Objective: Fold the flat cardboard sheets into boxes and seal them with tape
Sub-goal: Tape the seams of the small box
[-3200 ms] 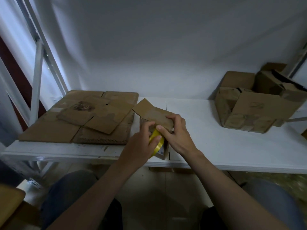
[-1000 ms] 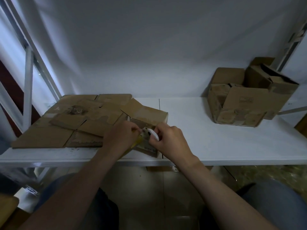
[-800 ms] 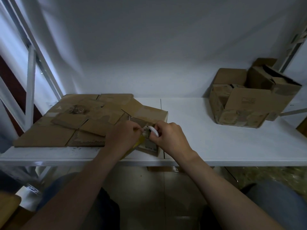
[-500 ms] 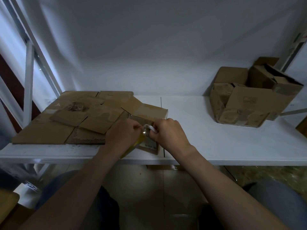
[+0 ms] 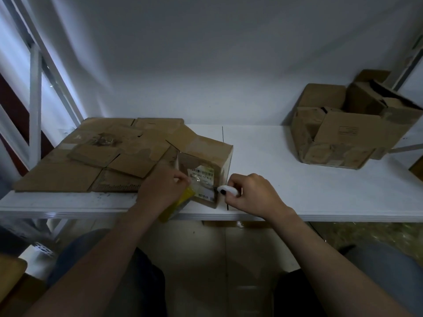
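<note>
The right hand [image 5: 251, 195], fingers curled round a small white tool [image 5: 227, 190], has drawn right, away from the left hand [image 5: 160, 188], which holds a yellow tape roll [image 5: 183, 199]. Between them, the small brown cardboard box [image 5: 206, 156] stands at the near edge of the white table [image 5: 297, 179]. Flat brown cardboard sheets [image 5: 91, 156] lie left and worn assembled cardboard boxes [image 5: 350, 133] far right.
</note>
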Action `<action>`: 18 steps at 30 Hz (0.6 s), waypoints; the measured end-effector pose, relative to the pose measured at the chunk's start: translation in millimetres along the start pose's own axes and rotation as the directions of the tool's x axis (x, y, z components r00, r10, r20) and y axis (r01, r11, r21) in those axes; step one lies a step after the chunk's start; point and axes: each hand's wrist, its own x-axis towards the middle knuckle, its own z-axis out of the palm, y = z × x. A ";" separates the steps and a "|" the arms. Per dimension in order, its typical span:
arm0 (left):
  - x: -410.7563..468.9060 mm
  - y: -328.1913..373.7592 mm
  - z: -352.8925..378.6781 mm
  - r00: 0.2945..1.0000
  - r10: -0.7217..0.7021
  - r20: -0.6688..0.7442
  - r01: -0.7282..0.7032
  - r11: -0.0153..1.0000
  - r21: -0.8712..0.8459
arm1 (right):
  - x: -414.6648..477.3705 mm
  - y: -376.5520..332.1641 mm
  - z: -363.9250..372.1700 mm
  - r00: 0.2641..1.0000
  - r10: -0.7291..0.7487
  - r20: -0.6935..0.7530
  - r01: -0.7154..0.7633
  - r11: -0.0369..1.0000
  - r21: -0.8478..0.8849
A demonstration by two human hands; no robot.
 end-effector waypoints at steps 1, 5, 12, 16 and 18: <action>-1.4 -1.4 0.9 1.000 -0.006 0.002 0.006 1.000 -0.009 | -3.5 7.3 0.2 0.999 0.013 0.032 -0.012 0.999 -0.033; -5.9 -4.9 4.9 1.000 -0.028 0.001 0.028 0.998 -0.055 | -10.6 39.3 9.4 0.988 0.136 0.077 -0.122 0.978 -0.167; -13.1 -9.4 8.1 0.995 -0.092 0.040 0.097 0.986 -0.137 | -18.5 72.7 43.5 0.918 0.396 -0.005 -0.373 0.862 -0.343; -16.0 -13.1 4.8 0.991 -0.119 0.053 0.126 0.980 -0.151 | -16.0 65.4 46.1 0.913 0.408 0.006 -0.385 0.866 -0.318; -17.3 -15.2 3.5 0.992 -0.118 0.050 0.124 0.982 -0.144 | -10.5 51.3 35.2 0.956 0.279 -0.090 -0.288 0.951 -0.109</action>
